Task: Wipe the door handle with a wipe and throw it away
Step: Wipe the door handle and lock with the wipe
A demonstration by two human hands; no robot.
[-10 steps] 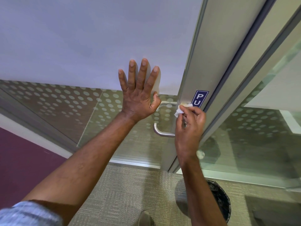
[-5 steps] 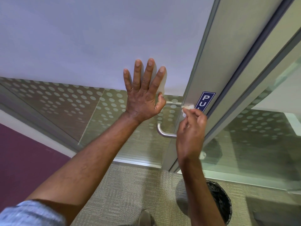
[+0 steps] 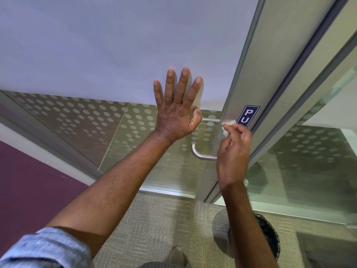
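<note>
A brushed steel door handle [image 3: 200,154] loops out from the metal door stile, and its upper bar runs behind my left thumb. My right hand [image 3: 234,151] pinches a small crumpled white wipe [image 3: 227,127] and presses it against the stile where the upper bar meets it, just below a blue PULL sticker [image 3: 248,115]. My left hand [image 3: 176,111] lies flat with fingers spread on the frosted glass door, left of the handle, holding nothing. My right hand hides the handle's lower fixing.
A black mesh waste bin [image 3: 267,241] stands on the carpet under my right forearm. The glass door [image 3: 96,55] has a dotted film band below the frosted part. A fixed glass panel [image 3: 309,161] is to the right. My shoe [image 3: 177,257] shows at the bottom.
My right hand has slid the wipe upward along the stile from beside the handle's middle to its upper bar. My left hand has stayed flat on the glass.
</note>
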